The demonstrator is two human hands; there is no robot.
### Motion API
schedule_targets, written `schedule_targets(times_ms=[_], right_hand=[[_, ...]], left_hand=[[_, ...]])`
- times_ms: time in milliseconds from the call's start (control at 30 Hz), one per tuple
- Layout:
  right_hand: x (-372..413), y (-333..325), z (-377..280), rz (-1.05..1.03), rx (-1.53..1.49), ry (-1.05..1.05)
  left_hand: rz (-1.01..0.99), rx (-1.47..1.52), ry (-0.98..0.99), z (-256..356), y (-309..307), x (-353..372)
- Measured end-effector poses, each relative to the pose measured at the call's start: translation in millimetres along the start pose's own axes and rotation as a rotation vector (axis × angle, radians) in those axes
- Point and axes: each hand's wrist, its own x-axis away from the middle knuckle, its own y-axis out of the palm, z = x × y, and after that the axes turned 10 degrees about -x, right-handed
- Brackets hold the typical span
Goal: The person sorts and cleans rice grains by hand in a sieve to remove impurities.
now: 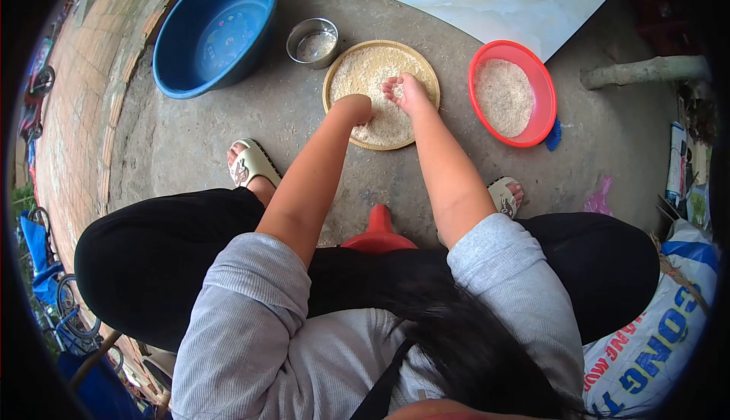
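Observation:
A round woven tray [329,74] with a tan rim lies on the concrete, covered in pale grains [386,125] that look like rice. My left hand [356,108] is lowered over the tray's left half, bent at the wrist. Its back faces me and hides most of its fingers, so I cannot see what they hold. On the right, my right hand [408,94] is turned partly palm up above the grains. Its fingers are slightly curved and apart, with nothing clearly gripped in them.
Left of the tray stand a metal bowl [331,53] with some grains and a large blue basin [171,70]. A red basin [543,89] to the right holds more grains. A red stool [379,237] is between my legs; a printed sack [661,336] lies at right.

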Motion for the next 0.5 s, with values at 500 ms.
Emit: schedule_targets(times_ms=[500], right_hand=[[-7,-31,-17,-0.079,-0.27,0.084]], left_hand=[[0.738,0.265,0.167,16,-77,65]])
